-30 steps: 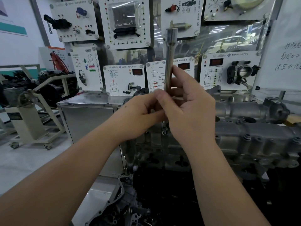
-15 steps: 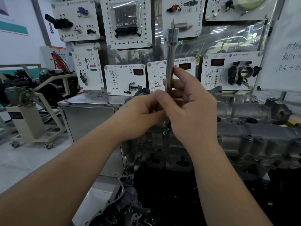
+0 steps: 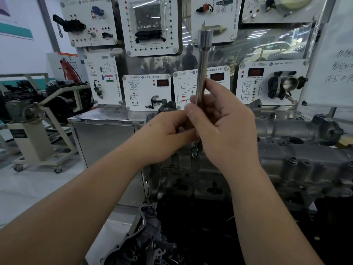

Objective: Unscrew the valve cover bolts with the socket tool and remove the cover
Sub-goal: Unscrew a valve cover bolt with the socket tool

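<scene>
Where the floor opens at far left, one wheeled stand (image 3: 36, 138) carries dark machinery, and beside it sits one steel cabinet (image 3: 107, 138) with a flat top. Behind them hangs a wall of white training panels (image 3: 147, 25), eight in view: four in the upper row and four lower, three of the lower ones with a red display.

Two bare forearms reach in from the bottom edge and meet at centre. The left hand (image 3: 164, 136) has its fingers curled in toward the lower part of one long socket tool (image 3: 201, 73), its fingertips hidden behind the right hand. The right hand (image 3: 225, 127) pinches the same shaft between thumb and fingers, just above the left. The tool stands nearly upright, its wider socket end at the top, raised well above the engine. Just below the hands one small bolt-like piece (image 3: 194, 151) shows; whether it sits on the tool's lower tip or on the engine I cannot tell.

To the right, one grey valve cover (image 3: 298, 148) lies on top of the engine, with several bolt heads showing along its near edge. At far right one white board (image 3: 336, 54) bears handwriting.
</scene>
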`<state>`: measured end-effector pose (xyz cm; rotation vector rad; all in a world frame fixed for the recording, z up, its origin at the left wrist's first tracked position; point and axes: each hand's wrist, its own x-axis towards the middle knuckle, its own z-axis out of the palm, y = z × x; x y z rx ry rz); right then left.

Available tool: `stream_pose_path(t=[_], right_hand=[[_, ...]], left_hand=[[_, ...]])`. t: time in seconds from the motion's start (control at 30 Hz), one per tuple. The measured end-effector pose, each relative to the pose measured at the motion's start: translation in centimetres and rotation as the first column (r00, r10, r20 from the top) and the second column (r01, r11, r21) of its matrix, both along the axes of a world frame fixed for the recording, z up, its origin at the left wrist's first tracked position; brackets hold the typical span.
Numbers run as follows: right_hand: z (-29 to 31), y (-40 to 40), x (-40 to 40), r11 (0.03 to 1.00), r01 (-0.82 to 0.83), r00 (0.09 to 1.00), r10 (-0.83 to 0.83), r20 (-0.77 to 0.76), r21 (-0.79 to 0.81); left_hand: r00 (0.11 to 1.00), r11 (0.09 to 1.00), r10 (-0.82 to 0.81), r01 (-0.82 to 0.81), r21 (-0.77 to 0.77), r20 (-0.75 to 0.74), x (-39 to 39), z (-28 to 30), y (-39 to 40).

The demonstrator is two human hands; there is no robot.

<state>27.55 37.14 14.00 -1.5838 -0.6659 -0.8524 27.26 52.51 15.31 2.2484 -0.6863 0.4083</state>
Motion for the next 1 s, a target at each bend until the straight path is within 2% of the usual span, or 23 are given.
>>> stream_pose_path(t=[0.17, 0.3, 0.4, 0.7, 1.0], right_hand=[[0.01, 0.04, 0.03, 0.997, 0.074, 0.997, -0.074, 0.018, 0.003], [0.06, -0.27, 0.00, 0.999, 0.032, 0.999, -0.032, -0.016, -0.043], [0.02, -0.30, -0.03, 0.999, -0.015, 0.999, 0.013, -0.038, -0.036], [0.20, 0.17, -0.09, 0.996, 0.084, 0.995, -0.084, 0.059, 0.010], [0.31, 0.25, -0.26, 1.000, -0.026, 1.000, 0.026, -0.002, -0.001]], left_hand=[[0.998, 0.999, 0.031, -0.031, 0.006, 0.047, 0.26, -0.08, -0.14], [0.999, 0.999, 0.031, -0.031, -0.032, -0.008, 0.11, -0.02, 0.13], [1.000, 1.000, 0.009, -0.009, 0.010, -0.025, 0.04, 0.19, 0.00], [0.999, 0.999, 0.032, -0.032, 0.009, 0.028, 0.11, 0.10, -0.16], [0.999, 1.000, 0.018, -0.018, -0.010, -0.029, 0.05, 0.36, -0.04]])
